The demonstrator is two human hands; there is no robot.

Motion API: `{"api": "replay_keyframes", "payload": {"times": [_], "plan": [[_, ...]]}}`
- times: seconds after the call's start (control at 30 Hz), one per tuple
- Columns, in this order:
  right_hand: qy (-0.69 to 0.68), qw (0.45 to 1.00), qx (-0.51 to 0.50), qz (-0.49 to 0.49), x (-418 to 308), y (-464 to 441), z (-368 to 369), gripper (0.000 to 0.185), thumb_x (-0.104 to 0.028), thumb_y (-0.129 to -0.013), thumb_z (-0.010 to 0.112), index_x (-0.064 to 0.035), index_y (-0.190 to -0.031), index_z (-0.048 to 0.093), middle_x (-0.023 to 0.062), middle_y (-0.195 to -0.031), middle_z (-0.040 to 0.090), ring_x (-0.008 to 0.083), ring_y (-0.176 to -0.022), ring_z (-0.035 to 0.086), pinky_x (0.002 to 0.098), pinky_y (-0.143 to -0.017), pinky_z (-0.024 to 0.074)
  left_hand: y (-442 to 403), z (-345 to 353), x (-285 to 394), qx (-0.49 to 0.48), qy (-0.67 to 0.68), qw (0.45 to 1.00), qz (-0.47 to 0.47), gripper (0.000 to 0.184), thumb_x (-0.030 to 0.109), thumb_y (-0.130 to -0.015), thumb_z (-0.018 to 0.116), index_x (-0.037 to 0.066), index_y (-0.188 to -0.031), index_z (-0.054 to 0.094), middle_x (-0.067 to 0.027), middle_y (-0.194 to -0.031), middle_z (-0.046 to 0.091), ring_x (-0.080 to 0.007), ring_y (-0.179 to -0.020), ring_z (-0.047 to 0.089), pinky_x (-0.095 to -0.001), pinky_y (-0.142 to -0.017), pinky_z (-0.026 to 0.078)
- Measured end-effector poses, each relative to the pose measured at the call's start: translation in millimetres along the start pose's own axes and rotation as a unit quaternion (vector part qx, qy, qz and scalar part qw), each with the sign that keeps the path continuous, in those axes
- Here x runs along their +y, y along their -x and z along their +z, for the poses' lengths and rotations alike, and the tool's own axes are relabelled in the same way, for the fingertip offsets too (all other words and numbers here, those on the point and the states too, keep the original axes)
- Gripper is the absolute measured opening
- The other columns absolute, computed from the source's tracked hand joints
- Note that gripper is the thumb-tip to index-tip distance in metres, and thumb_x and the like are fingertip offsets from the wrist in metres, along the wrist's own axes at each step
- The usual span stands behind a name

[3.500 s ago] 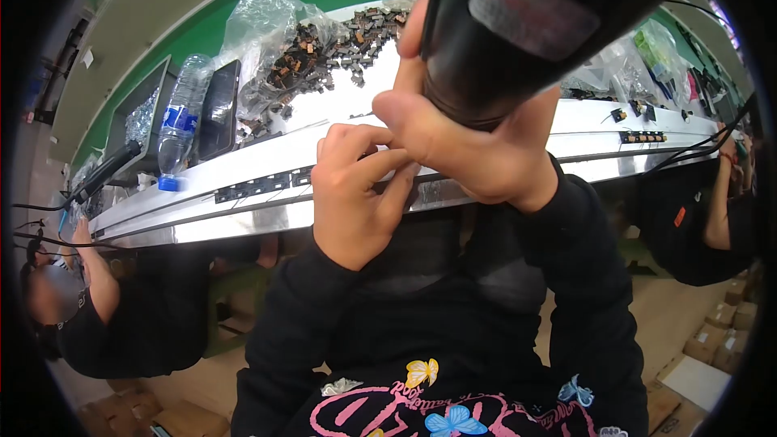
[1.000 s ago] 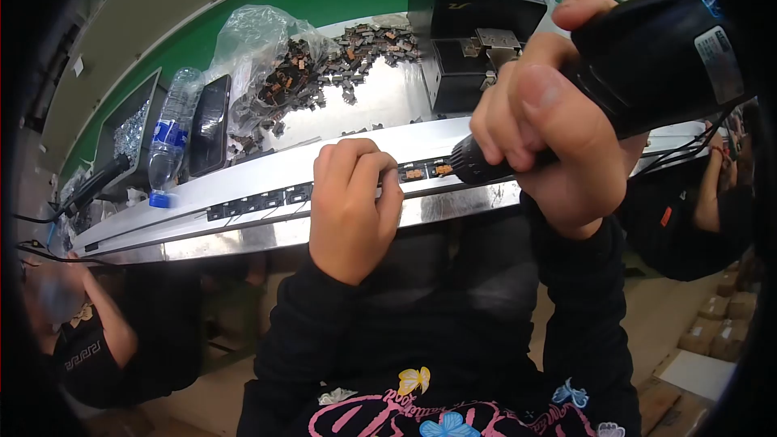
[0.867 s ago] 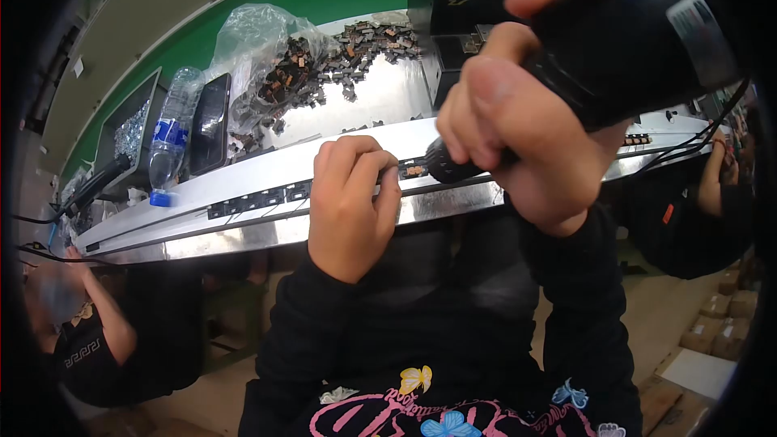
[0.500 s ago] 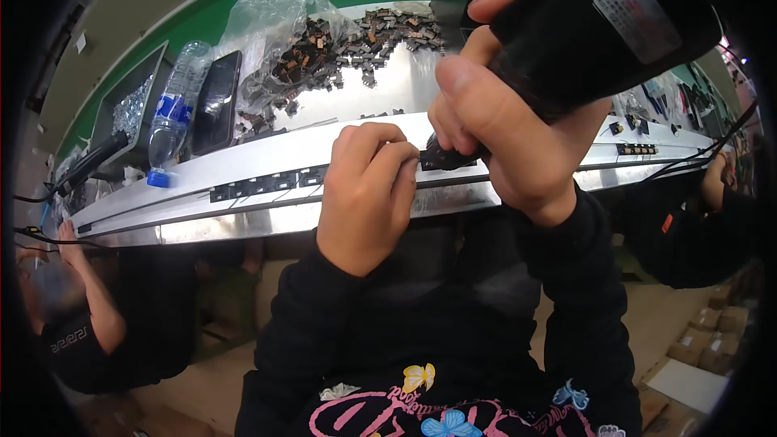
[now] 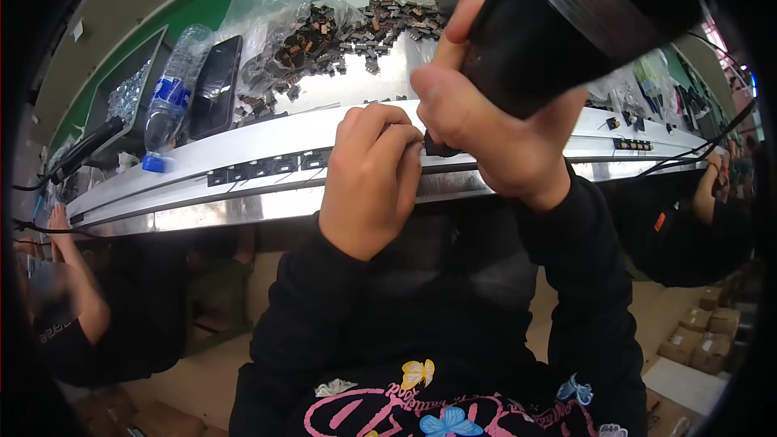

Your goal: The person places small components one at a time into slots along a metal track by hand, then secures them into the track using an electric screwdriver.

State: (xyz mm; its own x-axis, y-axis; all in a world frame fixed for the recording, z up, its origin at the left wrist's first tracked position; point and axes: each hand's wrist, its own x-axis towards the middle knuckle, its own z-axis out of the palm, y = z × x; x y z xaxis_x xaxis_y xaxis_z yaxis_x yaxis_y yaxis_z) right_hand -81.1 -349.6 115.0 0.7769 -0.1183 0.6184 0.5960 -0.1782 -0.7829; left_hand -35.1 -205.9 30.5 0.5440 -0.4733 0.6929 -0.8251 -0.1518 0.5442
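Observation:
My right hand grips a black electric screwdriver with a pale label; its body tilts up to the right and its lower end reaches down to the white metal rail. Beside that end, my left hand rests at the rail with its fingers curled together. What its fingertips pinch, if anything, is hidden. Left of this hand, a row of small black parts sits along the rail's channel. The screwdriver's tip is hidden behind my right hand.
Behind the rail lie a heap of small black parts, a clear plastic bag, a phone, a water bottle and a grey bin of small pieces. People's hands show at far left and far right. Black cables hang at right.
The screwdriver and my right hand have shifted slightly up and left in view. My left hand stays by the rail with fingers curled. The whole scene has moved up a little.

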Motion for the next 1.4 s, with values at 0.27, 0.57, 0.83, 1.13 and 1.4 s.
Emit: {"api": "replay_keyframes", "payload": {"times": [0.27,0.57,0.83,1.13,1.4], "plan": [[-0.051,0.998,-0.023,0.023,11.6,-1.8,-8.6,0.035,0.005,-0.084,0.073,0.0007,-0.113,0.053,0.0062,-0.076,0.062,0.0097,-0.059,0.058,0.0248,-0.053,0.0461,-1.9,2.5,5.0,-0.028,0.003,0.999,-0.027,0.021,0.005,-0.075,0.077,0.004,-0.094,0.068,-0.0091,-0.102,0.062,-0.0327,-0.097,0.057,-0.0435,-0.083,0.045],[-0.066,0.997,0.006,-0.040,-32.2,-19.8,-39.5,0.045,-0.001,-0.084,0.065,0.0028,-0.125,0.047,0.0072,-0.069,0.055,0.0142,-0.048,0.050,0.0315,-0.049,0.0464,-2.5,10.6,6.3,-0.034,-0.044,0.998,-0.037,0.011,0.010,-0.076,0.081,0.010,-0.084,0.074,-0.0023,-0.101,0.064,-0.0254,-0.091,0.056,-0.0386,-0.080,0.039],[-0.012,0.976,0.186,-0.111,-27.3,-40.6,-111.5,0.039,-0.001,-0.089,0.066,0.0028,-0.125,0.052,0.0054,-0.069,0.054,0.0128,-0.050,0.049,0.0329,-0.052,0.0425,-8.1,6.2,20.6,-0.086,-0.076,0.993,0.002,0.025,0.000,-0.077,0.075,0.009,-0.100,0.078,-0.0056,-0.108,0.067,-0.0268,-0.093,0.055,-0.0378,-0.084,0.043],[-0.023,0.984,0.151,-0.093,19.4,-47.9,-119.0,0.032,0.002,-0.089,0.066,0.0028,-0.118,0.053,0.0059,-0.068,0.057,0.0129,-0.049,0.052,0.0330,-0.049,0.0452,1.6,4.9,20.0,0.041,-0.024,0.999,-0.010,0.030,-0.013,-0.068,0.070,-0.001,-0.096,0.073,-0.0140,-0.095,0.068,-0.0321,-0.087,0.063,-0.0395,-0.076,0.052],[0.022,0.978,0.205,-0.013,-7.4,-54.3,-105.7,0.031,0.008,-0.083,0.070,0.0070,-0.109,0.054,0.0057,-0.064,0.060,0.0120,-0.046,0.054,0.0283,-0.045,0.0434,1.1,-4.2,23.4,0.060,-0.129,0.989,0.034,0.027,-0.013,-0.067,0.069,-0.003,-0.092,0.072,-0.0154,-0.098,0.068,-0.0343,-0.087,0.062,-0.0426,-0.077,0.051]]}}
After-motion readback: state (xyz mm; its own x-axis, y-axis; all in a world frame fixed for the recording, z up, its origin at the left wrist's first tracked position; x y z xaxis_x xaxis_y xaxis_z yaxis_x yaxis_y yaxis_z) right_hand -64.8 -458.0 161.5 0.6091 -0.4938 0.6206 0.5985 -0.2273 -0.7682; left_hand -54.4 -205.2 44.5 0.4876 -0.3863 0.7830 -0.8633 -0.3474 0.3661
